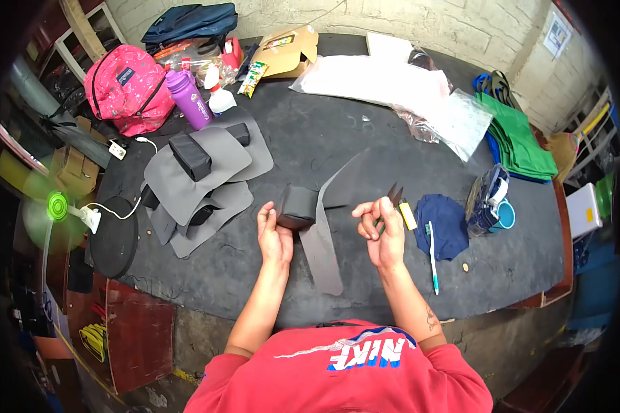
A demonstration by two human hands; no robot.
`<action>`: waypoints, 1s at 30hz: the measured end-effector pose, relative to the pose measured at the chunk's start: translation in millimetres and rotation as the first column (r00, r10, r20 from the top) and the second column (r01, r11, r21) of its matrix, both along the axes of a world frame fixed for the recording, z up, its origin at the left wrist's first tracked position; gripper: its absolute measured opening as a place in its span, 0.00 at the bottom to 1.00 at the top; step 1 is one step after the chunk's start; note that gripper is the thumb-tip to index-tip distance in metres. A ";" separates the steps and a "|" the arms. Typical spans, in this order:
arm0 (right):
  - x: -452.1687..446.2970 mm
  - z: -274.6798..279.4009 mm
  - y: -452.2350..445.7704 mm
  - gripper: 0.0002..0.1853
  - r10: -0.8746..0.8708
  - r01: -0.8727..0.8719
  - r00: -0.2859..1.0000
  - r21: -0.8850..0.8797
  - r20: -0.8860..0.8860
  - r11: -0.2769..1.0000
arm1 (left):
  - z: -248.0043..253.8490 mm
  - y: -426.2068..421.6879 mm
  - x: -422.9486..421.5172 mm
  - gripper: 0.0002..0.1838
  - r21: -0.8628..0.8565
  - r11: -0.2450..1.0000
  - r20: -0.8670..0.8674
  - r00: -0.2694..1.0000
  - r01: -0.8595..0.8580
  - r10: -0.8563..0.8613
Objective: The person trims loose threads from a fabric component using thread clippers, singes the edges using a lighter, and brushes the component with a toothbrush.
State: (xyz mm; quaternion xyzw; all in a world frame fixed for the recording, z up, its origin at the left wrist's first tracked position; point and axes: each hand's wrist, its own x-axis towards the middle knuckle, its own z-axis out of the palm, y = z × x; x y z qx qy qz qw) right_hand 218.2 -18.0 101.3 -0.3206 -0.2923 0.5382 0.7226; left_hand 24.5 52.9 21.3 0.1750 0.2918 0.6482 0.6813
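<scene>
The left hand (277,237) lies palm upward with its fingers loosely bent, and it touches the left side of a black box-shaped fabric piece (297,206), perhaps to keep it steady; whether the hidden fingers really grip it, I cannot tell. This piece is joined with, or pressed against, a long grey flat sheet with a rounded end (320,258), which stretches to both sides of it above the black worktop (517,255), near the front edge, where both hands can reach it easily. The right hand (382,234) is half closed around a small pair of dark scissors (395,195); their blades point away from the body, well apart from the grey sheet, so the cutting part seems kept at a safe side. Just beside this hand lies a small yellow tool (408,215), then a crumpled navy cloth (439,237) with a white-and-teal toothbrush (432,261) partly across it, probably placed there for easy reach. At left, similar grey sheets with black boxes (220,151) overlap in a pile, which seems to leave the middle free for handling.
</scene>
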 end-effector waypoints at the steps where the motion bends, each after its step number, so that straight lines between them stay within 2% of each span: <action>1: -1.2 0.6 -0.4 0.19 0.000 0.000 1.000 0.003 0.002 1.000 | 1.4 1.5 -1.8 0.10 0.021 0.999 -0.044 0.998 -0.049 0.050; 3: -3.1 3.8 -0.8 0.17 0.012 -0.010 0.996 0.019 -0.085 1.000 | 9.9 0.8 -1.7 0.10 0.039 0.997 -0.045 0.996 -0.071 0.073; 4: -3.2 8.7 -1.3 0.17 0.010 -0.008 0.997 0.022 -0.083 1.000 | 19.4 -1.4 -0.3 0.10 0.097 0.989 -0.101 0.987 -0.113 0.123; 6: -2.3 20.7 -2.9 0.17 -0.003 0.006 0.991 -0.020 0.135 1.000 | 28.3 -2.1 0.8 0.10 0.201 0.968 -0.178 0.967 -0.148 0.184; 7: 0.4 20.3 -3.5 0.14 0.007 0.007 0.974 -0.062 0.225 0.998 | 32.0 -3.4 2.1 0.10 0.201 0.969 -0.178 0.967 -0.146 0.182; 9: -5.8 15.4 6.0 0.14 -0.085 0.089 0.880 0.013 0.468 0.996 | 40.2 -6.0 5.1 0.09 0.242 0.961 -0.178 0.968 -0.133 0.179; 10: -8.8 23.3 7.6 0.17 -0.088 0.079 0.872 0.039 0.481 0.996 | 38.6 -4.3 4.9 0.09 0.242 0.961 -0.177 0.968 -0.133 0.179; 11: -9.3 23.1 7.2 0.17 -0.087 0.077 0.871 0.040 0.483 0.996 | 34.3 -1.3 4.1 0.10 0.187 0.978 -0.064 0.992 -0.091 0.105; 12: -9.8 22.3 6.9 0.16 0.017 0.001 0.952 -0.058 0.306 0.998 | 29.8 1.2 3.7 0.10 0.137 0.990 0.054 0.998 -0.044 0.037; 13: -11.1 22.8 7.0 0.16 0.110 -0.094 0.988 -0.139 0.109 0.986 | 24.5 0.8 4.8 0.10 0.138 0.989 0.055 0.998 -0.049 0.042; 15: -18.9 22.3 7.9 0.16 0.129 -0.123 0.991 -0.141 0.036 0.982 | 8.8 -2.5 8.8 0.12 0.045 0.980 0.215 0.956 0.195 -0.200; 16: -22.2 18.6 9.2 0.15 0.118 -0.106 0.989 -0.131 0.087 0.986 | -6.5 2.8 11.6 0.13 -0.074 0.965 0.161 0.958 0.253 -0.238; 17: -25.2 16.5 10.2 0.14 0.103 -0.087 0.985 -0.118 0.138 0.989 | -21.9 2.8 10.3 0.13 -0.185 0.931 -0.012 0.947 0.314 -0.321; 18: -27.7 19.2 11.0 0.13 0.092 -0.070 0.975 -0.116 0.201 0.991 | -19.4 -3.9 10.8 0.14 -0.171 0.967 -0.215 0.951 0.189 -0.224; 19: -28.2 18.2 12.1 0.13 0.094 -0.071 0.975 -0.117 0.202 0.991 | -11.4 -11.1 11.5 0.15 -0.132 0.989 -0.405 0.907 0.068 -0.117; 20: -28.2 16.3 13.6 0.13 0.068 -0.045 0.960 -0.091 0.270 0.995 | -3.3 -13.1 9.8 0.16 0.070 0.993 -0.559 0.821 -0.091 0.115; 21: -28.4 15.4 15.1 0.13 0.039 -0.019 0.941 -0.063 0.337 0.998 | 8.7 -14.9 7.1 0.16 0.292 0.934 -0.645 0.678 -0.206 0.352; 22: -29.7 20.7 14.9 0.13 0.042 -0.025 0.937 -0.054 0.346 0.998 | 41.5 -20.9 5.5 0.15 0.379 0.888 -0.526 0.729 -0.260 0.438; 23: -30.7 18.9 15.8 0.13 0.044 -0.026 0.938 -0.058 0.345 0.998 | 71.5 -28.2 4.5 0.10 0.501 0.826 -0.473 0.718 -0.258 0.511; 25: -34.6 13.0 15.8 0.11 0.128 -0.099 0.952 -0.115 0.277 0.988 | 114.0 -42.3 -6.0 0.08 0.688 0.726 -0.619 0.518 -0.005 0.590; 26: -39.8 12.5 16.0 0.11 0.137 -0.108 0.952 -0.119 0.274 0.987 | 137.8 -50.6 -5.6 0.05 0.698 0.702 -0.696 0.366 0.142 0.618; 27: -47.1 13.0 16.5 0.10 0.122 -0.101 0.960 -0.092 0.252 0.991 | 152.3 -53.8 -2.3 0.05 0.685 0.678 -0.727 0.296 0.264 0.619; 29: -56.5 15.0 16.8 0.09 0.109 -0.098 0.968 -0.061 0.226 0.993 | 153.8 -49.8 2.7 0.05 0.654 0.632 -0.732 0.136 0.416 0.668; 30: -59.1 15.9 14.6 0.08 0.093 -0.084 0.976 -0.054 0.195 0.995 | 145.4 -49.0 4.8 0.06 0.610 0.691 -0.757 0.028 0.387 0.653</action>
